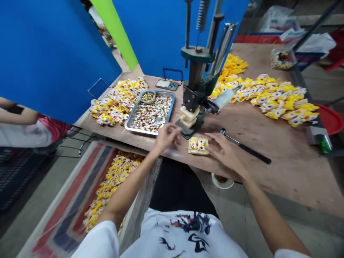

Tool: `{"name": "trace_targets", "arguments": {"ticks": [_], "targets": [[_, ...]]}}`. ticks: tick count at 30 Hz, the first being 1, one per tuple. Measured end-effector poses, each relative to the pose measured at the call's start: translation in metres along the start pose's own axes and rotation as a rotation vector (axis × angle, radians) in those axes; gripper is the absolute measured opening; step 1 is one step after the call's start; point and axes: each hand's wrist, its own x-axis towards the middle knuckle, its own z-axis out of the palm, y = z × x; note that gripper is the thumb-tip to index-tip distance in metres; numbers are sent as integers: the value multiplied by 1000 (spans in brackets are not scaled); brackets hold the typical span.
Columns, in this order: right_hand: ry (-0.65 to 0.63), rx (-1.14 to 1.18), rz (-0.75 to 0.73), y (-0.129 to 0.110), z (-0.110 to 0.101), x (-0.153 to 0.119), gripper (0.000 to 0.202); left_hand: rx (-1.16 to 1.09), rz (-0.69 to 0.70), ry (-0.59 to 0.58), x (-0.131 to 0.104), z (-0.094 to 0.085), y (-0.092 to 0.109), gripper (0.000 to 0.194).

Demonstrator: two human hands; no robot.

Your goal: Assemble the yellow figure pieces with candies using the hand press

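Observation:
A small yellow-and-white animal-face toy part lies in a cream-coloured block near the front edge of the table. Just right of the block is my right hand, its fingers apart and nothing seen in them. My left hand hovers left of the block, in front of the metal tray; its thumb and fingers are pinched together, and whatever they hold is too small to make out. Behind the block stands a green hand press with cream-coloured pads at its lower end.
Small white and red pieces fill the tray, with a bowl of gold beads in it. Heaps of yellow-and-white parts lie left and right. A black-handled rod and a phone rest on the table. Another person's arm shows far left.

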Motion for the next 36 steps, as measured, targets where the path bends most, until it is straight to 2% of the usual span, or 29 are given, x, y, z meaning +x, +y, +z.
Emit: {"name": "trace_targets", "arguments": {"ticks": [1,2,3,5,6,8,12,15,22,25,28,30,32,33,36], "targets": [[54,-4,15,0,-7,0,47,63,50,129,11,-25,2,32],[112,-8,29,1,-12,0,45,219,125,288,22,-51,2,25],[160,-13,44,1,-16,0,41,405,185,364,33,-75,2,21],[204,-13,67,0,-18,0,35,713,252,346,53,-111,-2,14],[197,-9,72,0,-16,0,34,826,264,296,61,-122,-5,11],[163,-1,69,-2,-9,0,35,965,255,202,72,-130,-12,6],[155,14,52,-5,4,0,35,1073,264,126,82,-124,-23,12],[161,9,45,-10,4,3,35,1096,302,104,87,-125,-24,16],[170,24,-18,-30,4,18,32,1027,359,72,96,-129,-27,6],[161,53,-30,-35,10,21,30,1031,349,86,95,-131,-22,8],[153,107,-51,-40,13,22,27,991,365,105,84,-131,-7,11],[154,132,-73,-46,13,25,26,884,385,123,66,-120,5,8],[143,132,-119,-53,10,29,26,707,384,40,42,-96,18,6],[125,122,-151,-57,10,32,27,599,362,-62,30,-80,25,8],[13,80,-237,-64,12,40,27,225,206,-476,-2,-26,41,17]]}}
